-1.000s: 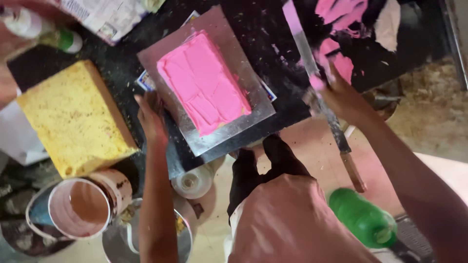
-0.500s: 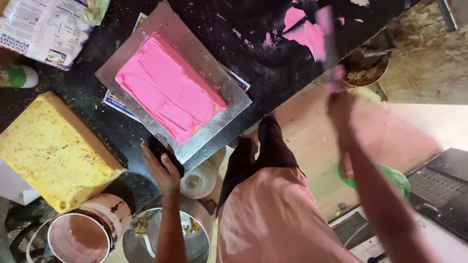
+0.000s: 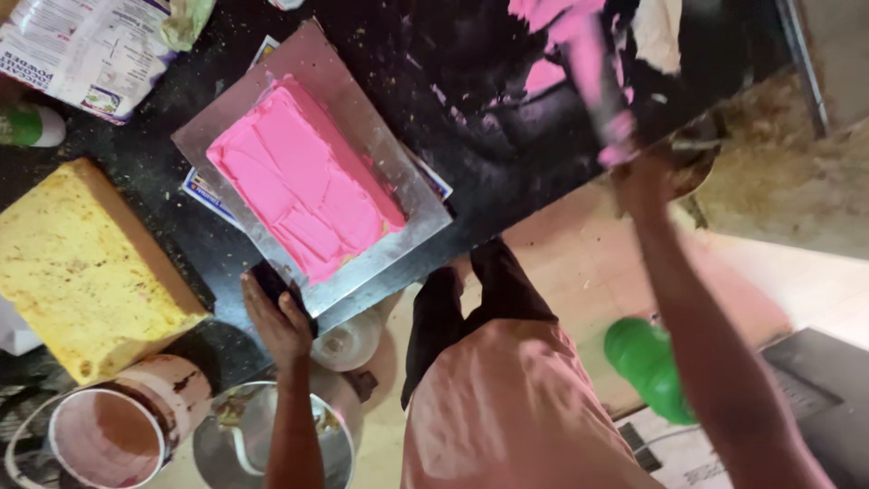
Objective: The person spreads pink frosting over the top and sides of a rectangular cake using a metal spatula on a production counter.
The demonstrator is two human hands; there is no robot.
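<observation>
Closest in, the left hand [image 3: 276, 317] has its fingers curled onto the near corner of the silver cake board [image 3: 412, 237], so it's gripping the board's edge. The pink frosted cake [image 3: 303, 195] sits right on that board on the black table [image 3: 471, 109], just beyond the left hand, long axis running diagonally away up-left. Left of the board is a bare yellow sponge slab [image 3: 81, 263]. Farther out, right of the cake and well apart, the right hand [image 3: 644, 177] is closed around a pink-smeared spatula [image 3: 593, 77], blurred. Left hand's clearly nearer the cake.
</observation>
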